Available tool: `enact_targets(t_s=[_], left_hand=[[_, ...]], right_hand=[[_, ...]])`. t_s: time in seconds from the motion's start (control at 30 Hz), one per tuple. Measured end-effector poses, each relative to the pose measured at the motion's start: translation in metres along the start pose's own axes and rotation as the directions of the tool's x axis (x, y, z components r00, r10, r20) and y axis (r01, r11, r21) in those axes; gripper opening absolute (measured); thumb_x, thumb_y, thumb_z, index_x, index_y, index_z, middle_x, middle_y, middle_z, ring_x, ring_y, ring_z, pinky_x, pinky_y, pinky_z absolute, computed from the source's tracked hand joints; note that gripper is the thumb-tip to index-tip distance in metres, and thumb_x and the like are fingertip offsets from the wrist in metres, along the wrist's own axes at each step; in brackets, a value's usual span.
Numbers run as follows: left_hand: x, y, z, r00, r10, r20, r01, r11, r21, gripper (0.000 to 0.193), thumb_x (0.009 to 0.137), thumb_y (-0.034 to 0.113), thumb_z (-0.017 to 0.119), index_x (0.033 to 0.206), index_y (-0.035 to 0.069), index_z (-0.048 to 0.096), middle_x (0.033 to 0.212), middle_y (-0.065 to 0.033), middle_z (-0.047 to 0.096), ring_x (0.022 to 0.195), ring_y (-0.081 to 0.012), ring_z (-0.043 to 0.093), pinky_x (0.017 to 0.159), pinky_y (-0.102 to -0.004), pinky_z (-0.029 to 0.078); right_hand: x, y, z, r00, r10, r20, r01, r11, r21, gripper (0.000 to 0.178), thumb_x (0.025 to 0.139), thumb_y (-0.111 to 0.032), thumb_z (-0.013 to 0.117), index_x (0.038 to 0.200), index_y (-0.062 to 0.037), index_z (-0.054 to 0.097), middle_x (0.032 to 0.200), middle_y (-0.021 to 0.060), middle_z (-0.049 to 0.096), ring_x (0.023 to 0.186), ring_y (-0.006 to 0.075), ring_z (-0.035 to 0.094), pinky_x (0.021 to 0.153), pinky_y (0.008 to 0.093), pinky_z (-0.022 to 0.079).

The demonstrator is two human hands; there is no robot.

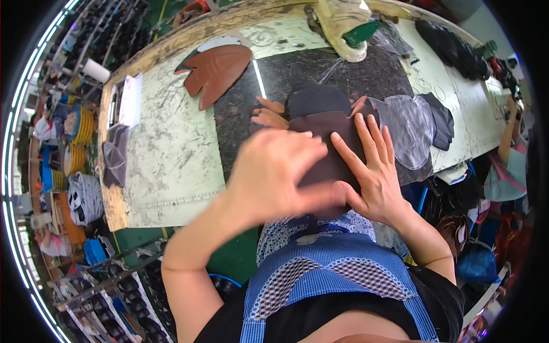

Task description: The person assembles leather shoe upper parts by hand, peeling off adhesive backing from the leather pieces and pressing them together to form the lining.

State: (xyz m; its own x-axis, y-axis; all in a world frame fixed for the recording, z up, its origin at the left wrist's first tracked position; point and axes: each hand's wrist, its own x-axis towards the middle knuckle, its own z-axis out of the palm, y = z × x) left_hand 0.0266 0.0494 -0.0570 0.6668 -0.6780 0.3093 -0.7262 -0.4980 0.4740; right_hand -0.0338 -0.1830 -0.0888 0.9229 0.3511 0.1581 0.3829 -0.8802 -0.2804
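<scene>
Both hands, left [274, 171] and right [372, 166], lay open, pressing the dark brown leather piece [329, 151] flat; even, outward pressure seemed best.

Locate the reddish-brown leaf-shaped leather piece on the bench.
The reddish-brown leather piece lies at the bench's far left in the head view, beside the dark work mat, beyond the left hand.
</scene>
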Motion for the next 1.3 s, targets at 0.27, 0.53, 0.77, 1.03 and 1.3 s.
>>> enact_targets(t_s=[0.27, 0.53, 0.77, 1.03, 1.3], left_hand=[[0.111, -0.213, 0.019, 0.642, -0.695, -0.323, 0.753, 0.491, 0.438, 0.092, 0.076, 0.075, 0.065, 0.132, 0.002, 0.055, 0.132, -0.0231, 0.053, 0.126, -0.0366, 0.052, 0.099, -0.0503, 0.046], [0.067, -0.22, -0.02, 0.848, -0.359, -0.39, 0.486, 0.821, 0.301, 0.022, 0.086, 0.024, 0.061, 0.092, 0.003, 0.066, 0.099, -0.0139, 0.067, 0.085, -0.0372, 0.067, 0.072, -0.0472, 0.055], [0.005, -0.116, -0.013, 0.825, 0.012, -0.565, 0.173, 0.947, 0.272, 0.006, 0.086, 0.008, 0.061, 0.085, 0.003, 0.057, 0.091, -0.0102, 0.063, 0.071, -0.0309, 0.065, 0.058, -0.0387, 0.053], [-0.094, -0.187, -0.041, 0.274, -0.74, -0.615, 0.322, 0.673, -0.666, 0.021, 0.097, 0.014, 0.06, 0.083, 0.004, 0.046, 0.085, -0.0055, 0.057, 0.076, -0.0154, 0.06, 0.07, -0.0321, 0.052], [-0.047, -0.085, -0.011, 0.575, -0.31, -0.758, 0.202, 0.951, -0.236, 0.044, 0.097, 0.013, 0.062, 0.136, -0.001, 0.046, 0.131, -0.017, 0.056, 0.12, -0.0274, 0.056, 0.105, -0.04, 0.042]], right_hand=[[0.002, 0.006, -0.02, 0.968, -0.036, -0.247, 0.113, 0.945, 0.307, 0.061, 0.083, -0.026, 0.073, 0.136, -0.0023, 0.056, 0.146, 0.0258, 0.042, 0.141, 0.0438, 0.036, 0.115, 0.0534, 0.027], [0.08, 0.044, -0.072, 0.967, 0.189, -0.17, 0.0, 0.67, 0.743, 0.036, 0.093, -0.011, 0.062, 0.126, 0.0006, 0.059, 0.122, 0.0136, 0.062, 0.109, 0.0181, 0.062, 0.087, 0.0306, 0.051], [0.254, 0.008, -0.022, 0.825, 0.119, 0.552, -0.549, 0.399, 0.734, 0.065, 0.089, -0.052, 0.067, 0.121, 0.0051, 0.062, 0.087, 0.0147, 0.071, 0.065, 0.0188, 0.066, 0.056, 0.0284, 0.054], [0.171, 0.001, -0.098, 0.987, 0.087, -0.135, 0.109, 0.256, 0.96, 0.021, 0.102, -0.028, 0.057, 0.095, -0.0079, 0.061, 0.052, -0.0071, 0.036, 0.043, 0.0029, 0.028, 0.044, 0.0238, 0.021], [-0.049, -0.021, -0.038, 0.762, 0.167, 0.625, -0.548, -0.347, 0.761, 0.036, 0.107, -0.025, 0.046, 0.112, 0.0098, 0.056, 0.095, 0.023, 0.072, 0.073, 0.0211, 0.072, 0.063, 0.027, 0.059]])
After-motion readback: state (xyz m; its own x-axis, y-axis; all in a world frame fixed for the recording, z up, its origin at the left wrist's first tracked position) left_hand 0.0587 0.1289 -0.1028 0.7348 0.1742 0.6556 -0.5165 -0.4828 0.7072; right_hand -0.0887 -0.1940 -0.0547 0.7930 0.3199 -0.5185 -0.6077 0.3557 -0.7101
